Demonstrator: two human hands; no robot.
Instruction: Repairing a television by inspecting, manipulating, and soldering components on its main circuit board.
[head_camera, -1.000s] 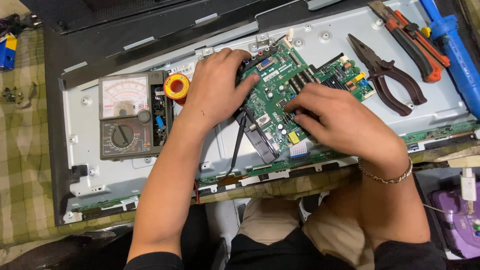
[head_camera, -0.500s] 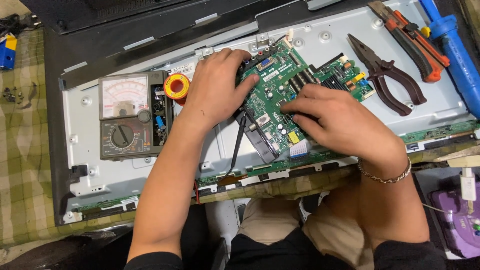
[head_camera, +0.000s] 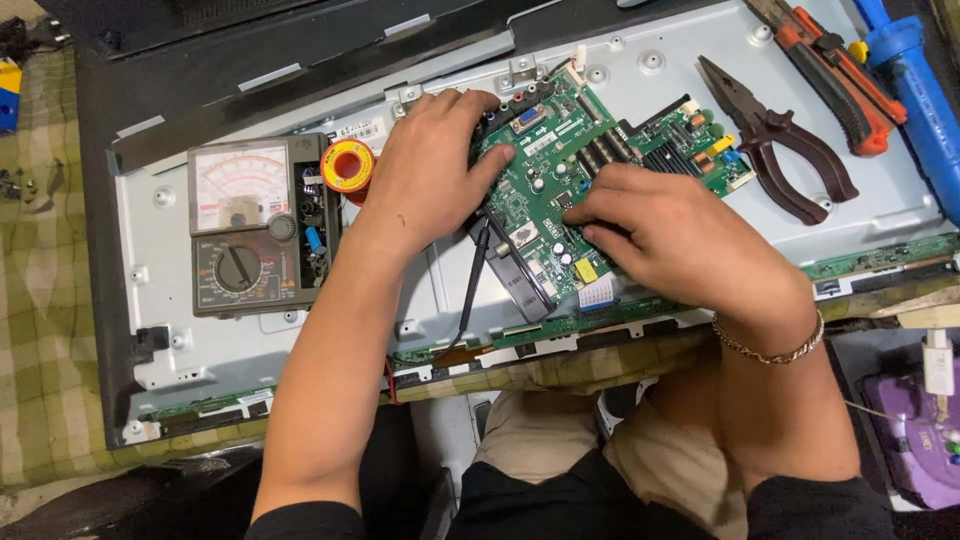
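A green circuit board (head_camera: 545, 170) lies on the grey metal back panel (head_camera: 640, 70) of a flat screen. My left hand (head_camera: 430, 170) rests on the board's left edge, thumb pressed onto the board, gripping that edge. My right hand (head_camera: 670, 235) lies palm down over the board's lower right part, fingertips touching components near the middle. A black cable (head_camera: 472, 285) runs down from under the board's left side. A chain bracelet (head_camera: 770, 350) circles my right wrist.
An analog multimeter (head_camera: 250, 225) lies left of my left hand, with a yellow solder spool (head_camera: 348, 165) beside it. Dark red pliers (head_camera: 775, 140), an orange-handled cutter (head_camera: 835, 80) and a blue tool (head_camera: 920, 95) lie at the upper right. A purple device (head_camera: 915, 430) sits lower right.
My right hand has slid slightly left across the board. The left hand stays on the board's left edge.
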